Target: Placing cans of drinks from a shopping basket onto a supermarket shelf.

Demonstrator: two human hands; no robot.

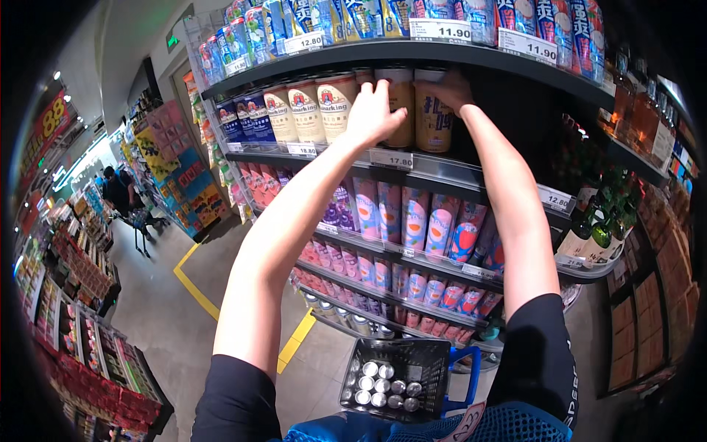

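My left hand [377, 115] is up at a shelf of tall cans, fingers apart. Its fingertips and thumb are in front of a gold can [401, 102]; whether they press on it is unclear. Beside it stands a second gold can [435, 124] with dark printing. My right hand [454, 91] is around the upper part of that can, its far fingers hidden in shadow. Cream-coloured cans [334, 108] stand in a row left of my left hand, with dark blue cans [257, 119] beyond them. Below both hands runs the shelf's front edge with a price tag [392, 158].
Overhead, another shelf edge [386, 52] carries blue cans. Pink and purple cans [414, 215] fill the lower shelves. A black basket [353, 381] with a blue handle [472, 381] holds several cans at my feet. Bottles [602, 232] stand right. A person [119, 188] with a cart is far left.
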